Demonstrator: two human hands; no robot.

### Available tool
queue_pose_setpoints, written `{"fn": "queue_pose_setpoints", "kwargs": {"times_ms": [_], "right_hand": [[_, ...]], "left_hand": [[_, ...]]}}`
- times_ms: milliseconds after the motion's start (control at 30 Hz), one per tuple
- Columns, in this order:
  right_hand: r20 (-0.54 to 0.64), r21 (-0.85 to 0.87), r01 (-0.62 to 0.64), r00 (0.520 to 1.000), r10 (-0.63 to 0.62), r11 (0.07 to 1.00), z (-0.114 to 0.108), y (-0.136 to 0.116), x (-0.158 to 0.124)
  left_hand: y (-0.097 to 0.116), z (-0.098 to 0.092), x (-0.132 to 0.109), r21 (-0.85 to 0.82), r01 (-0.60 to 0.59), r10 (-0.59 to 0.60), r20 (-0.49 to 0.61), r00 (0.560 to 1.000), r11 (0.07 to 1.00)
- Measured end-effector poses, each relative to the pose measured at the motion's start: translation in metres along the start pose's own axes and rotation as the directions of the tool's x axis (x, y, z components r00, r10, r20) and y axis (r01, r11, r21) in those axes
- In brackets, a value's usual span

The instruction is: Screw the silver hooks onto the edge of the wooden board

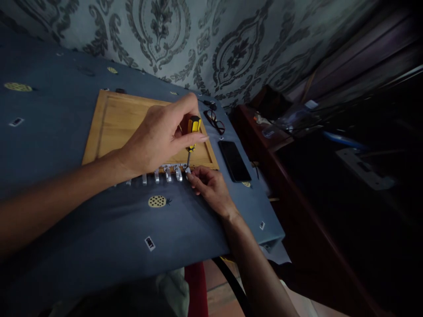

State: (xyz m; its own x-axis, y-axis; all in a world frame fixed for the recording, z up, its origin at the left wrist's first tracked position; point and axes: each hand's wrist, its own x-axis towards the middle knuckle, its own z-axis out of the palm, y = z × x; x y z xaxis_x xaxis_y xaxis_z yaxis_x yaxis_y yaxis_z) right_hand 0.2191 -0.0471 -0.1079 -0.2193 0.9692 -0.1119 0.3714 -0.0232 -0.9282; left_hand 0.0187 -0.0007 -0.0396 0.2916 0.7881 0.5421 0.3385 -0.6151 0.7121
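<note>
My left hand [158,136] is closed round the yellow and black handle of a screwdriver [192,132], held upright with its tip down on a metal hook rail [167,171]. The rail lies along the near edge of a wooden board [122,119] and carries several silver hooks. My right hand [208,185] rests on the blue cloth at the rail's right end, its fingertips pinched together against the end of the rail, right by the screwdriver's tip.
A blue cloth with pineapple prints [99,220] covers the table. A black phone [234,160] lies right of the board, with red-rimmed glasses [214,121] behind it. A dark wooden shelf [264,127] with clutter stands to the right, below patterned wallpaper.
</note>
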Motion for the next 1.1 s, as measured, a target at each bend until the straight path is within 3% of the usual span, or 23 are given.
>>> {"fn": "queue_pose_setpoints", "kwargs": {"times_ms": [533,867,1100], "right_hand": [[0.004,-0.001,-0.006,1.0,0.006,1.0,-0.001,-0.002,0.0],[-0.003,-0.012,0.011,1.0,-0.011,1.0,0.0,0.001,0.001],[0.0,0.004,0.02,1.0,-0.02,1.0,0.0,0.001,0.001]], "left_hand": [[0.004,-0.001,-0.001,0.062,-0.072,0.066,0.105,0.992,0.995],[-0.002,0.009,0.0,0.058,-0.159,0.16,-0.008,0.987,0.986],[0.008,0.009,0.007,0.075,-0.08,0.075,0.069,0.995,0.994]]}}
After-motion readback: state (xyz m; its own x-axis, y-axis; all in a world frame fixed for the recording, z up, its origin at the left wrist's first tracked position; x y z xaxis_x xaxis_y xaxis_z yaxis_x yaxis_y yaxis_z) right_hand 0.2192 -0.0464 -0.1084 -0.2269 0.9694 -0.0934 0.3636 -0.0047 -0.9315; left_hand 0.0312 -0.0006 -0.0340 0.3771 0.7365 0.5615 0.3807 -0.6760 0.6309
